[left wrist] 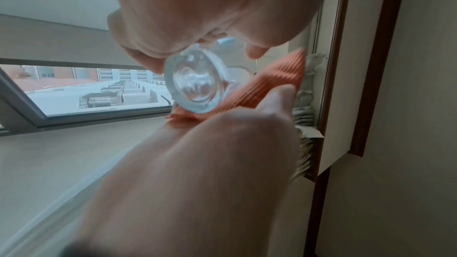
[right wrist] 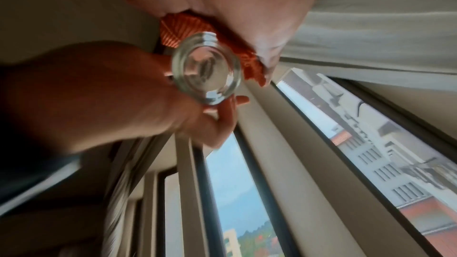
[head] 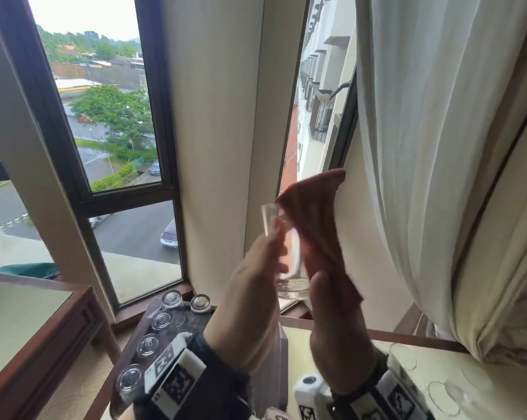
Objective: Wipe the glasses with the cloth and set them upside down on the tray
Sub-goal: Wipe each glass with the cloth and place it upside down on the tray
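My left hand (head: pixel 268 256) grips a clear glass (head: pixel 291 268) raised in front of the window, base toward me and mouth up. My right hand (head: pixel 329 310) holds an orange ribbed cloth (head: pixel 313 228) against the glass's right side; a corner of the cloth sticks up past the rim. In the left wrist view the fingers of the left hand (left wrist: pixel 197 32) curl round the glass (left wrist: pixel 195 83), with the cloth (left wrist: pixel 272 87) behind it. In the right wrist view the right hand (right wrist: pixel 247 17) pinches the cloth (right wrist: pixel 185 32) beside the glass base (right wrist: pixel 206 69).
A dark tray (head: pixel 195 324) at lower left carries several upside-down glasses (head: pixel 162 319). More clear glasses (head: pixel 441 395) stand on the cream table at lower right. A white curtain (head: pixel 438 147) hangs at right, and a wooden table (head: pixel 29 322) stands at left.
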Demonstrator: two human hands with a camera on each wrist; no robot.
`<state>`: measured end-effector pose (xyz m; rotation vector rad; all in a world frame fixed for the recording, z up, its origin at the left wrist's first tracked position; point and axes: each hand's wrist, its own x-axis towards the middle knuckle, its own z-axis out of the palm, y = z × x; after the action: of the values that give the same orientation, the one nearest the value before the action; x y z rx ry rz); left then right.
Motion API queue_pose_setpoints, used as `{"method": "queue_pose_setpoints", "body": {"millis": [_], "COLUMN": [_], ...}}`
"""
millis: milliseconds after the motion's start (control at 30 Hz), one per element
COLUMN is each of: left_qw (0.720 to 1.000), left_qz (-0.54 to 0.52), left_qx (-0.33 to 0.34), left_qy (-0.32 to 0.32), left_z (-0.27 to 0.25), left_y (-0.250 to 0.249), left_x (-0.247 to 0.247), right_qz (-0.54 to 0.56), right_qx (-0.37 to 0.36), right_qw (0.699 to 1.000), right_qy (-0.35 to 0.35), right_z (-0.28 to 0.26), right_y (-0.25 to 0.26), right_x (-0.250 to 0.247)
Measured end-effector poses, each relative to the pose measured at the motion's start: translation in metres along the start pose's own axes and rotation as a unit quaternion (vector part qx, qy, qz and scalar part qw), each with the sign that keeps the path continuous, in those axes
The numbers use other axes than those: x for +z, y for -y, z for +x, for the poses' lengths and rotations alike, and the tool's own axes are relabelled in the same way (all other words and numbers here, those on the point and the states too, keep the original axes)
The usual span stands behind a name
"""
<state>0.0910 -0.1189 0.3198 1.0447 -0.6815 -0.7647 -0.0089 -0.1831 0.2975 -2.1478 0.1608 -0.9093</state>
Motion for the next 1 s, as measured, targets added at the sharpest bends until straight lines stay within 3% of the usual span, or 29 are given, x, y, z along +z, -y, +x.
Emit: {"method": "queue_pose_setpoints", "body": {"millis": [67,133,200,267,333,367,467,500,533,567,600,667,733,800,900,1000], "left_qw": [0.999,0.996,0.997,0.998,0.999,0.999,0.997,0.997,0.997,0.997,0.997,0.998,0.998,0.998,0.998,0.999], "left_qz": [-0.034,-0.067,-0.045,-0.028,-0.007,0.007,0.055,0.067,0.074,0.077,0.074,0.060,0.031,-0.006,0.002,0.011], "left_qx": [0.009,0.013,0.023,0.032,0.042,0.052,0.056,0.043,0.033,0.024,0.015,0.003,0.007,0.013,0.029,0.036], "left_qy": [-0.030,-0.055,-0.054,-0.040,-0.022,-0.013,0.013,0.012,0.006,-0.004,-0.012,-0.027,-0.055,-0.057,-0.053,-0.008], "left_z": [0.005,0.009,0.011,0.011,0.008,0.006,-0.002,-0.004,-0.004,-0.003,-0.002,0.003,0.008,0.012,0.014,0.003], "left_y": [-0.002,-0.009,-0.011,-0.013,-0.010,-0.009,0.000,0.002,0.005,0.007,0.008,0.005,-0.006,-0.015,-0.019,-0.020], "left_x": [-0.007,-0.014,-0.019,-0.020,-0.018,-0.015,-0.007,-0.004,-0.002,-0.003,-0.003,-0.005,-0.013,-0.020,-0.021,-0.011], "right_qz": [0.067,0.071,0.078,0.119,0.142,0.138,0.129,0.094,0.069,0.114,0.114,0.036,-0.015,-0.003,0.106,0.153], "right_qx": [-0.008,-0.088,-0.112,-0.062,0.051,0.072,0.044,0.026,0.016,0.013,-0.032,-0.109,-0.119,-0.101,-0.080,-0.006], "right_qw": [0.998,0.992,0.987,0.985,0.975,0.975,0.980,0.976,0.981,0.981,0.983,0.987,0.990,0.993,0.987,0.979], "right_qy": [-0.014,-0.055,-0.083,-0.107,-0.162,-0.156,-0.146,-0.193,-0.183,-0.154,-0.141,-0.112,-0.068,-0.065,-0.095,-0.137], "right_z": [0.007,0.000,-0.005,-0.011,-0.013,-0.008,0.005,0.012,0.020,0.025,0.027,0.022,0.012,0.000,-0.010,-0.006], "right_y": [0.009,-0.003,-0.006,-0.013,-0.021,-0.020,-0.028,-0.023,-0.022,-0.011,0.001,0.010,0.005,-0.003,-0.011,-0.013], "right_x": [0.015,0.024,0.031,0.032,0.030,0.024,0.007,0.005,0.004,0.003,0.004,0.010,0.016,0.022,0.030,0.025]}}
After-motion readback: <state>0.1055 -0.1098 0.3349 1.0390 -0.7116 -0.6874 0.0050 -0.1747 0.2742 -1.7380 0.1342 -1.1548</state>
